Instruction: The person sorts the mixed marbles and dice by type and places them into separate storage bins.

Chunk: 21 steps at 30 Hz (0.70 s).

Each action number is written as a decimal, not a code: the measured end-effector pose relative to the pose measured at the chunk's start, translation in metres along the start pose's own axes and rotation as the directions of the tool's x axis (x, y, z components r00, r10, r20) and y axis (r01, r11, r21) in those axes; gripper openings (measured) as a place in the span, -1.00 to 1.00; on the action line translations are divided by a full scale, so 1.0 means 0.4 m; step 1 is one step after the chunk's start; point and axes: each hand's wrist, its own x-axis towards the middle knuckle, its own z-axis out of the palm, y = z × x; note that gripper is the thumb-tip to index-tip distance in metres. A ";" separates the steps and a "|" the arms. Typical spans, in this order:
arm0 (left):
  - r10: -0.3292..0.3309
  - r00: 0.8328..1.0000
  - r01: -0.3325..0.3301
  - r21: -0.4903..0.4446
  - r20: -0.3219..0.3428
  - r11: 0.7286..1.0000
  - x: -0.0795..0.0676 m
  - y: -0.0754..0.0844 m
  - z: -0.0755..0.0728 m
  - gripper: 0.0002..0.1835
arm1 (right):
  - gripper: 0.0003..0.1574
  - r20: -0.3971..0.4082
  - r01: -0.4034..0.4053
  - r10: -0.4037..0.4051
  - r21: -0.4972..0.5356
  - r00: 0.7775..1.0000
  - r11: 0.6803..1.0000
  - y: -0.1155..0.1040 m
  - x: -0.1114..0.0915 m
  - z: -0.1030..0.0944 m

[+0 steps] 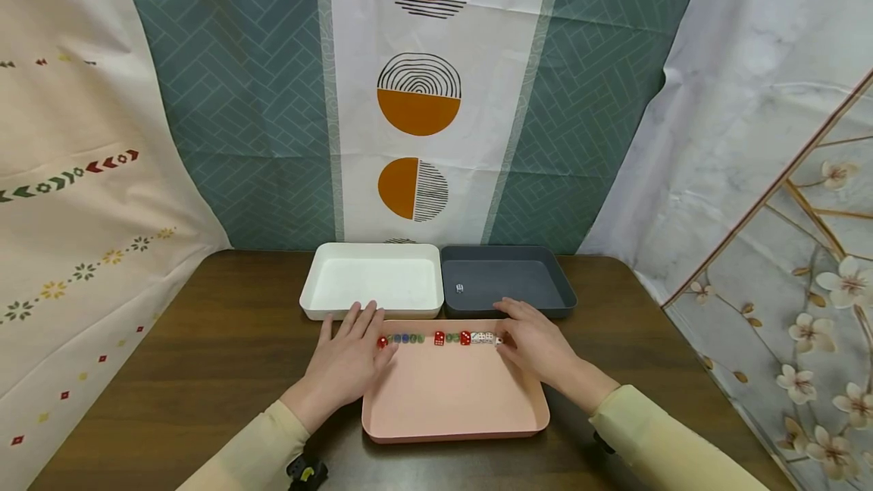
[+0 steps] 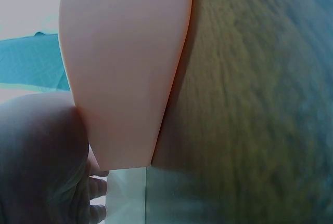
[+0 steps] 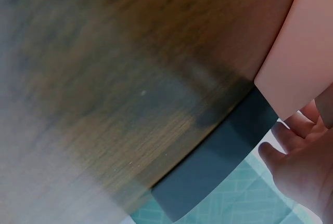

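A pink tray (image 1: 455, 400) holds a row of small dice along its far side. From left to right, the row has a red die (image 1: 383, 342), blue and green dice (image 1: 405, 339), a gap, a red die (image 1: 439, 338), green dice (image 1: 453, 338), another red die (image 1: 465, 338) and white dice (image 1: 483, 338). My left hand (image 1: 348, 361) lies over the tray's far left corner, fingers straight and thumb near the left end of the row. Over the far right corner, my right hand (image 1: 539, 345) has its fingertips right at the last white die, fingers loosely bent.
Behind the pink tray stand a white tray (image 1: 371, 279) on the left and a dark grey tray (image 1: 508, 279) on the right, side by side. A small white mark (image 1: 460, 289) shows inside the grey one. Under everything is a brown wooden table (image 1: 204, 370), with curtains (image 1: 273, 97) around it.
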 end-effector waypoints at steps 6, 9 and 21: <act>0.008 1.000 -0.008 0.003 -0.011 1.000 -0.004 0.000 -0.004 -0.20 | -0.78 -0.005 0.002 -0.002 -0.008 1.000 1.000 0.002 0.001 0.003; 0.007 1.000 -0.007 0.003 -0.007 1.000 -0.005 0.001 -0.005 -0.20 | -0.79 -0.007 0.001 -0.001 -0.008 1.000 1.000 0.002 0.000 0.004; 0.008 1.000 -0.008 0.018 -0.005 1.000 -0.005 0.001 -0.005 -0.19 | -0.79 -0.024 -0.001 0.001 0.010 1.000 1.000 -0.001 -0.001 0.002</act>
